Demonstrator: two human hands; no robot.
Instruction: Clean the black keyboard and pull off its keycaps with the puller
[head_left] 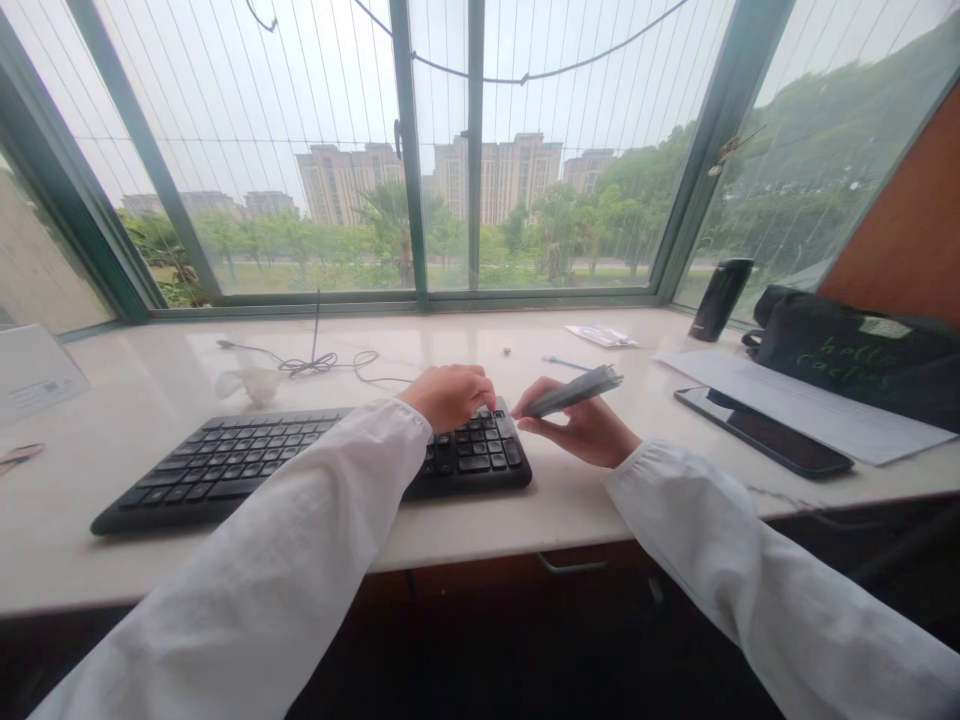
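A black keyboard [247,465] lies on the white window counter [150,380]. My left hand [448,394] rests on the number pad at its right end, fingers curled down onto the keys. Just right of the keyboard my right hand [581,428] is palm up, closed around a thin grey folded object [574,392] that points up and to the right. Both arms wear white sleeves.
A phone [765,432] lies face up at the right, partly under white papers [810,402]. A black bag [847,355] and a dark tumbler [720,298] stand at the far right. A thin cable [322,362] and a white tissue-like object [251,382] lie behind the keyboard.
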